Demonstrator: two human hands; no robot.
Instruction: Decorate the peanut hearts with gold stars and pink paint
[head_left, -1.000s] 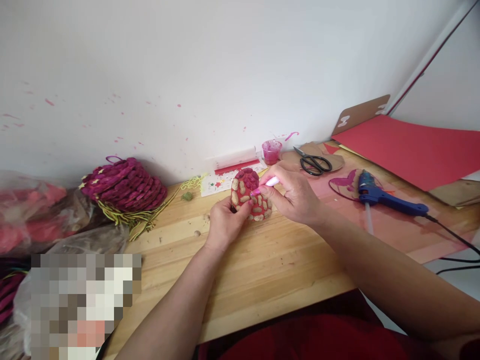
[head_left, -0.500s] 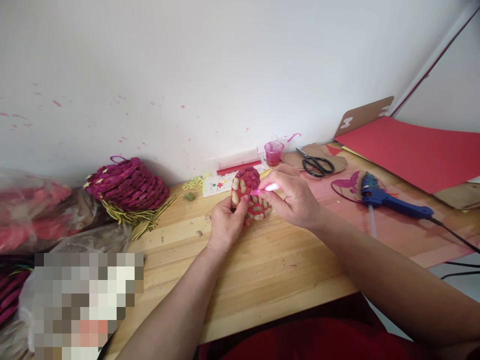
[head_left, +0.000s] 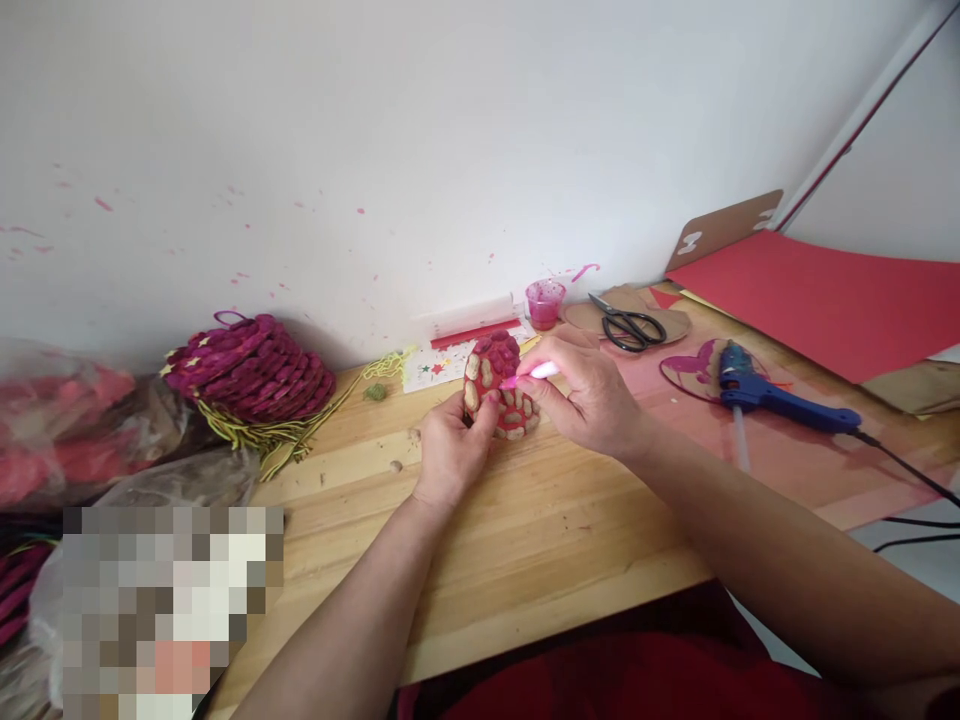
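Left hand [head_left: 450, 445] is clamped on the lower left edge of the peanut-shell piece [head_left: 499, 385], a red oval studded with shells, held upright just above the counter [head_left: 525, 540] at centre. Right hand [head_left: 592, 395] is closed around a small pink brush [head_left: 534, 373], tip touching the piece's right side where painted magenta shells meet bare ones.

Risks as I read them from here:
- Left thumb sits close to the brush tip; wet paint could smear onto it, or the thumb could rub freshly coloured shells.
- I can only see an edge grip on the piece, nothing under it. Too much brush pressure might tip or twist it out of the hand.
- Shells look glued on; hard strokes could pop one off. Can't tell how firm the glue is.
- Paint cup [head_left: 544, 303] stands far, by the wall, past the piece. Reaching over for a reload may drip on the counter or on the star sheet [head_left: 435, 368].
- Glue gun [head_left: 780, 400] lies to the right near my right forearm, cord trailing off the edge; an elbow swing could snag it.
- Scissors [head_left: 628, 325] far right, well apart, low concern.
- Stack of finished pieces [head_left: 251, 368] on the left is clear of the hands.
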